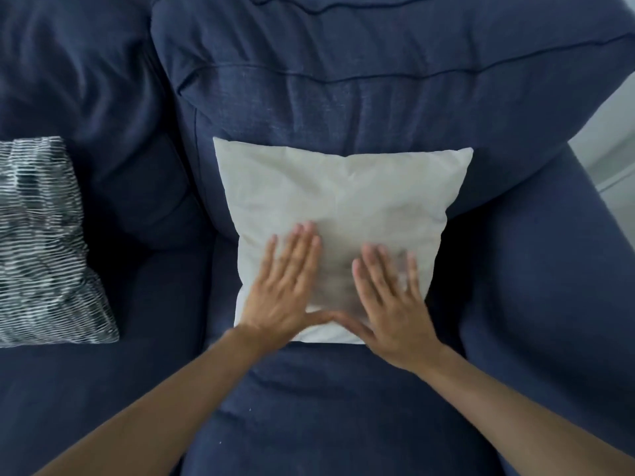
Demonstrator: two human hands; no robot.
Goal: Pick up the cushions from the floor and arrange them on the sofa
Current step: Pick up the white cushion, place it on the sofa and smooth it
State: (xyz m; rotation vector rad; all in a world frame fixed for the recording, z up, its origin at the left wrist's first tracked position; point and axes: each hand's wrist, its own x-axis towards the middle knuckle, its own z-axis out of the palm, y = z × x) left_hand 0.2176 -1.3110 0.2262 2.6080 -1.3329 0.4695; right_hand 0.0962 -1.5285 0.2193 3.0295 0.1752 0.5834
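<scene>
A white cushion (343,214) stands propped at the centre of the frame, its back leaning on the navy back cushion (395,87) of the sofa (536,276) and its lower edge on the seat. Its cover is creased; its top corners are free.

Left hand (287,297) lies flat on the lower left face of the white cushion, fingers spread and pointing up the frame — grip apart, clamped on nothing. Right hand (391,304) lies flat on the lower right face, fingers likewise spread — grip apart. The two thumbs meet, or nearly meet, at the cushion's bottom edge; motion blur prevents a firmer finding. Both forearms enter bare from the bottom of the frame.

A black-and-white striped cushion (44,242) sits on the neighbouring seat at the left edge, well apart from the white one.
</scene>
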